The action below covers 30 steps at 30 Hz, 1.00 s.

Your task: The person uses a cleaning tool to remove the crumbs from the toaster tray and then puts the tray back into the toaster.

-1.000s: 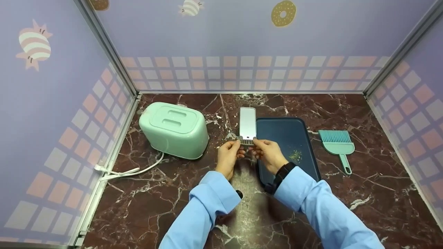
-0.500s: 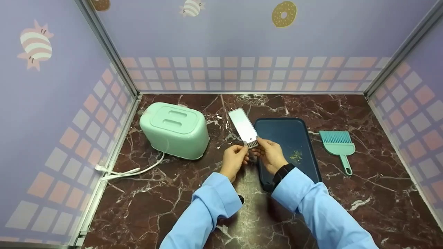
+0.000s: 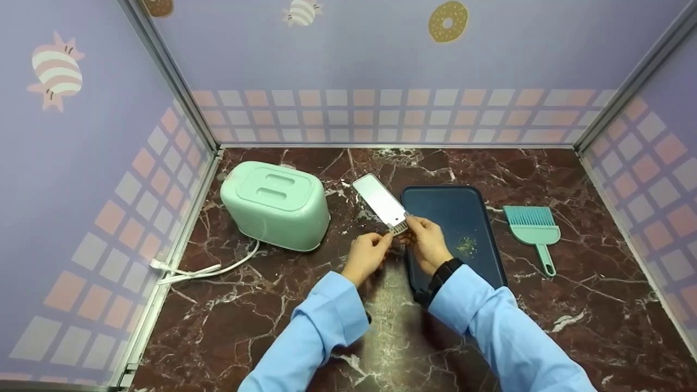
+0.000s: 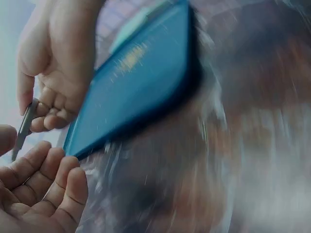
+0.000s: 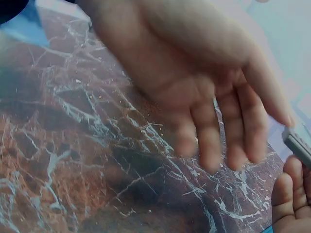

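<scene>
A flat, pale metal crumb tray with a slotted grey end is held between both hands in the head view, its far end tilted to the left. My left hand pinches the left corner of the slotted end. At the right corner, my right hand holds the same end between thumb and fingers. In the left wrist view the crumb tray shows edge-on between the two hands. Its grey end appears at the right of the right wrist view, under the right thumb.
A mint toaster with a white cord stands left. Beside the right hand lies a navy baking tray bearing yellowish crumbs. Farther right is a mint brush. Patterned walls enclose the marble-look counter.
The crumb tray's far end has swung left, turning it from straight ahead to a slant. The left hand has shifted slightly right with it; the right hand has stayed nearly in place.
</scene>
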Motion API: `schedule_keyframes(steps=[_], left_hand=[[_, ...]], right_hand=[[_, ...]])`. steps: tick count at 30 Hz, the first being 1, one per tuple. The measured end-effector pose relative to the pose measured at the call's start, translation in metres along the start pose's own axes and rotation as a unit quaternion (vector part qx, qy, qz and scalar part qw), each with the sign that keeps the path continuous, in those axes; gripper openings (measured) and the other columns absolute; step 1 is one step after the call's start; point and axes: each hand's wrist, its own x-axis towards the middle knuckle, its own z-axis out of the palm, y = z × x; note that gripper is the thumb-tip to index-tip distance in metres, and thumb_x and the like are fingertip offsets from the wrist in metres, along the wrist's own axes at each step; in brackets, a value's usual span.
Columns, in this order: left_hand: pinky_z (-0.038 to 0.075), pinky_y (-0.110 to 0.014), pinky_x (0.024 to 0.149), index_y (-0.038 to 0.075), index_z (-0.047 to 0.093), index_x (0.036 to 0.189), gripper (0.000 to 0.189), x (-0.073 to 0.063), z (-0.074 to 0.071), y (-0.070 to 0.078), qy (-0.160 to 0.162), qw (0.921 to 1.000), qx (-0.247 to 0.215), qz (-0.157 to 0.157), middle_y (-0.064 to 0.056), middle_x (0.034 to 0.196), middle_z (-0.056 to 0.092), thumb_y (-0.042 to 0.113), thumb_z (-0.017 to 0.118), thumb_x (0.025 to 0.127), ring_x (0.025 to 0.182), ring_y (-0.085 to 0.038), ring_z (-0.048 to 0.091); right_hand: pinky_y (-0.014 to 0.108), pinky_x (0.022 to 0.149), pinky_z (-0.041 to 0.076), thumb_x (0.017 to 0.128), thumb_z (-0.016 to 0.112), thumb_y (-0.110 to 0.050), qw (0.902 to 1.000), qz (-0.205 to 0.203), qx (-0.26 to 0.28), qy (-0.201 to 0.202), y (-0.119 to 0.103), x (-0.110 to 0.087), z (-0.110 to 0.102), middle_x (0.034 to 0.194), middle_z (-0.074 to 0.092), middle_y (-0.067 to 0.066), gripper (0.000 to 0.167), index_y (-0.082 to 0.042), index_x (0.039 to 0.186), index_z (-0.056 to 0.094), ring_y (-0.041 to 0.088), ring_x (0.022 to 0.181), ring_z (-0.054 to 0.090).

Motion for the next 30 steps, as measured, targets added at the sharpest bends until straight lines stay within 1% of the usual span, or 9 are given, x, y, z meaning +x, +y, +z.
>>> schedule_keyframes(steps=[3,6,9,12,17,20,23,26,30], left_hand=[[0.05,-0.034,0.069,0.01,0.076,0.094,0.034,0.001,-0.017,0.004,0.014,0.9928,0.1,0.065,-0.004,0.082,0.069,0.037,0.058,0.105,0.071,-0.018,0.06],[0.054,-0.036,0.077,0.009,0.075,0.093,0.03,0.003,-0.04,0.014,0.034,0.9794,0.146,0.135,-0.005,0.088,0.07,0.033,0.059,0.104,0.079,-0.019,0.063],[0.056,-0.038,0.084,0.005,0.074,0.099,0.025,0.006,-0.066,0.027,0.051,0.9664,0.156,0.198,-0.01,0.096,0.072,0.025,0.061,0.104,0.088,-0.024,0.068],[0.055,-0.039,0.093,0.001,0.072,0.107,0.022,0.01,-0.092,0.041,0.078,0.9568,0.146,0.239,-0.013,0.106,0.073,0.019,0.061,0.103,0.099,-0.027,0.069],[0.051,-0.043,0.094,-0.002,0.072,0.104,0.017,0.023,-0.139,0.05,0.183,0.931,0.147,0.28,-0.015,0.103,0.071,0.012,0.061,0.101,0.1,-0.032,0.064],[0.045,-0.046,0.099,-0.002,0.071,0.101,0.016,0.034,-0.166,0.047,0.24,0.9167,0.172,0.269,-0.017,0.103,0.068,0.01,0.061,0.1,0.104,-0.037,0.059],[0.038,-0.048,0.108,0.0,0.071,0.106,0.02,0.04,-0.188,0.04,0.265,0.9121,0.219,0.223,-0.017,0.114,0.067,0.015,0.059,0.101,0.119,-0.038,0.053],[0.028,-0.052,0.118,0.002,0.07,0.12,0.031,0.042,-0.203,0.031,0.255,0.9144,0.273,0.156,-0.015,0.134,0.062,0.025,0.056,0.104,0.139,-0.037,0.041],[0.012,-0.059,0.124,0.008,0.057,0.145,0.049,0.042,-0.215,0.021,0.205,0.9224,0.321,0.063,-0.013,0.158,0.042,0.039,0.046,0.108,0.155,-0.04,0.014]], right_hand=[[0.03,0.074,0.054,0.11,0.05,-0.02,0.9998,-0.01,-0.016,-0.003,0.0,0.001,-0.002,0.094,0.066,0.008,0.032,0.005,0.13,0.05,0.015,0.075,0.063],[0.028,0.071,0.054,0.11,0.049,-0.019,0.9997,-0.017,-0.018,-0.005,0.001,0.002,-0.004,0.094,0.065,0.007,0.031,0.006,0.13,0.049,0.014,0.073,0.062],[0.026,0.068,0.053,0.111,0.046,-0.017,0.9996,-0.022,-0.014,-0.007,0.002,0.003,-0.005,0.094,0.064,0.008,0.03,0.006,0.129,0.048,0.014,0.072,0.061],[0.025,0.066,0.052,0.111,0.045,-0.015,0.9995,-0.028,-0.014,-0.01,0.004,0.003,-0.006,0.093,0.063,0.008,0.028,0.007,0.128,0.047,0.014,0.071,0.06],[0.024,0.065,0.05,0.111,0.045,-0.013,0.999,-0.033,-0.025,-0.018,0.007,0.004,-0.004,0.091,0.062,0.007,0.025,0.008,0.123,0.048,0.013,0.069,0.058],[0.024,0.064,0.049,0.111,0.045,-0.013,0.9986,-0.03,-0.037,-0.024,0.008,0.003,-0.004,0.088,0.061,0.007,0.024,0.008,0.121,0.049,0.012,0.067,0.057],[0.024,0.063,0.049,0.111,0.044,-0.013,0.9974,-0.025,-0.055,-0.04,0.01,0.002,-0.005,0.088,0.062,0.007,0.025,0.009,0.122,0.049,0.012,0.066,0.056],[0.025,0.064,0.049,0.111,0.043,-0.012,0.9952,-0.019,-0.076,-0.059,0.012,0.001,-0.005,0.088,0.062,0.007,0.026,0.01,0.123,0.049,0.013,0.066,0.057],[0.026,0.064,0.05,0.111,0.043,-0.012,0.9921,-0.008,-0.099,-0.077,0.015,0.001,-0.003,0.088,0.061,0.008,0.024,0.009,0.122,0.049,0.014,0.067,0.057]])
